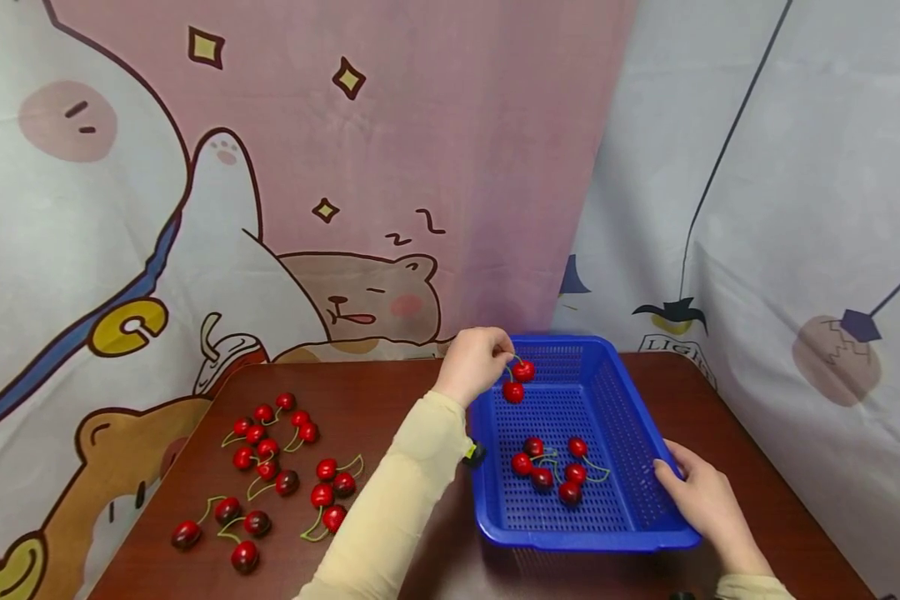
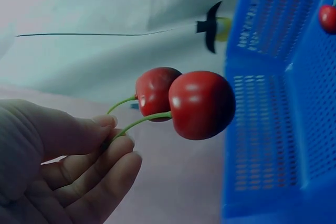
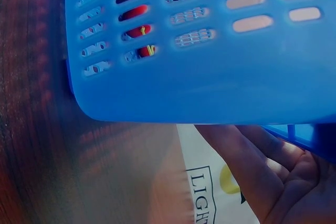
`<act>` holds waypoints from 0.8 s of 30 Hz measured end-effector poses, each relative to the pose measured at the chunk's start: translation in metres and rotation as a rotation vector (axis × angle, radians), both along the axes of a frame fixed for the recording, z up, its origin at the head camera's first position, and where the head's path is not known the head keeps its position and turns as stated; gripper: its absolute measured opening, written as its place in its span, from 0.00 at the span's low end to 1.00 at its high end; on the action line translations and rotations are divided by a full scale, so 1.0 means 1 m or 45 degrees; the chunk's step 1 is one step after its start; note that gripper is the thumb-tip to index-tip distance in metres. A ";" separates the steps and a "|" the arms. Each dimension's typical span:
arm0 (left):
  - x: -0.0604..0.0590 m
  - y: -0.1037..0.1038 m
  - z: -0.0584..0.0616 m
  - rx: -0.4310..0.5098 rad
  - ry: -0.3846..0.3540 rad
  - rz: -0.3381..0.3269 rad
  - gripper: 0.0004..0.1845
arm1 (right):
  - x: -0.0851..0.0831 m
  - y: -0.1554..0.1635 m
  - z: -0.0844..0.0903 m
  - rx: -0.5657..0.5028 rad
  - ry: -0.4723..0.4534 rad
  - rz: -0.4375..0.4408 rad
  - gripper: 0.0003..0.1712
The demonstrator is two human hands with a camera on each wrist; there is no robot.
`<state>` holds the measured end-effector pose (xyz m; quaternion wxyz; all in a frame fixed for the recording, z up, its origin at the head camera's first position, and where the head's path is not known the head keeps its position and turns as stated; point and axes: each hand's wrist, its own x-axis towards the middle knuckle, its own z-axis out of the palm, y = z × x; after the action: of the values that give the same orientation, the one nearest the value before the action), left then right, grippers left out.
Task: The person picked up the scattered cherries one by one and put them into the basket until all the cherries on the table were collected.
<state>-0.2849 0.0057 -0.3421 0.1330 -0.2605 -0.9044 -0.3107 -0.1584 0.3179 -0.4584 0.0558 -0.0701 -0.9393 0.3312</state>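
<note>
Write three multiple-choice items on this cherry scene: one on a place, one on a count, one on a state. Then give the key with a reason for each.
1. Where is the pair of cherries that the left hand pinches?
A. over the far end of the blue basket
B. on the table left of the basket
C. under the basket

2. How many cherries hang from the stems in the left hand?
A. one
B. two
C. four

3. What is the right hand doing?
A. resting flat on the table
B. holding a cherry
C. holding the basket's right rim

Key: 1 A, the head view shows the pair hanging inside the basket's far end. 2 B, the left wrist view shows two red cherries on green stems. 3 C, its fingers curl at the rim in the head view.
</note>
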 end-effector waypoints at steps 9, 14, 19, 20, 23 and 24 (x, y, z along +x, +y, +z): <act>-0.007 0.032 -0.027 -0.151 -0.116 0.018 0.04 | -0.001 0.000 0.000 0.007 0.012 0.003 0.30; -0.014 0.043 -0.042 -0.257 -0.153 0.035 0.07 | -0.001 0.001 -0.001 0.012 0.003 -0.006 0.31; -0.017 0.050 -0.058 -0.330 -0.236 0.086 0.14 | -0.001 0.001 -0.002 0.009 -0.018 -0.007 0.31; -0.017 0.051 -0.062 -0.345 -0.250 0.100 0.15 | -0.001 0.001 -0.002 0.004 -0.022 -0.008 0.31; -0.019 0.056 -0.070 -0.395 -0.272 0.143 0.16 | -0.001 0.001 -0.001 -0.004 -0.021 -0.012 0.31; -0.019 0.057 -0.073 -0.411 -0.272 0.159 0.15 | -0.001 0.001 -0.001 -0.006 -0.018 -0.013 0.31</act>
<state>-0.3040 0.0626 -0.4148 0.0119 -0.1872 -0.9658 -0.1788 -0.1594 0.3185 -0.4597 0.0507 -0.0774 -0.9385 0.3326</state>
